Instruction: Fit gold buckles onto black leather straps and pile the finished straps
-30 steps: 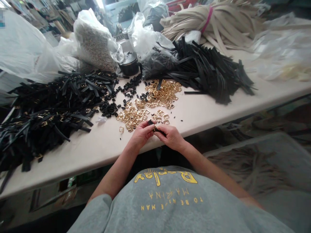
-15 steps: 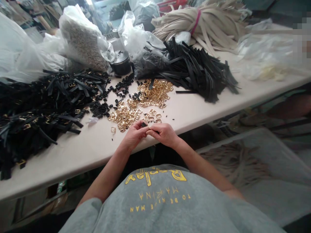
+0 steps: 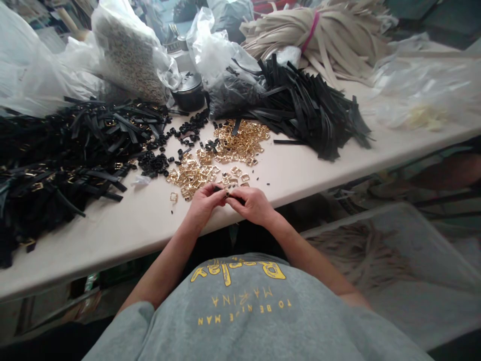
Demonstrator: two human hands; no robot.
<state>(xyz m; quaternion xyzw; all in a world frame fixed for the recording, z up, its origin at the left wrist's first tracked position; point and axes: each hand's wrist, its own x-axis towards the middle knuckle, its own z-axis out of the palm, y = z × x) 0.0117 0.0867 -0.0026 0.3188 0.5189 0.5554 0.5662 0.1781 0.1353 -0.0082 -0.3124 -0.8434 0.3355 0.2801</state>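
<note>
The person's left grip [image 3: 203, 202] and right grip [image 3: 254, 204] are pinching a short black strap [image 3: 217, 189] and a gold buckle [image 3: 227, 194] between them, at the worktop's [image 3: 150, 225] near edge. Loose gold buckles [image 3: 193, 175] are lying just beyond the grips; a black strap pile [image 3: 308, 108] is resting farther beyond, to their right.

Soft, dim light puts glare on the bags [image 3: 210, 50]; below the table [image 3: 300, 170] is dark; picture edges blur and stretch.

So buckles [image 3: 240, 145] are gold, straps [image 3: 310, 108] plain black, bundle [image 3: 345, 42] beige with a hot pink tie [image 3: 311, 31], shirt [image 3: 240, 343] grey with yellow lettering [image 3: 277, 271].
</note>
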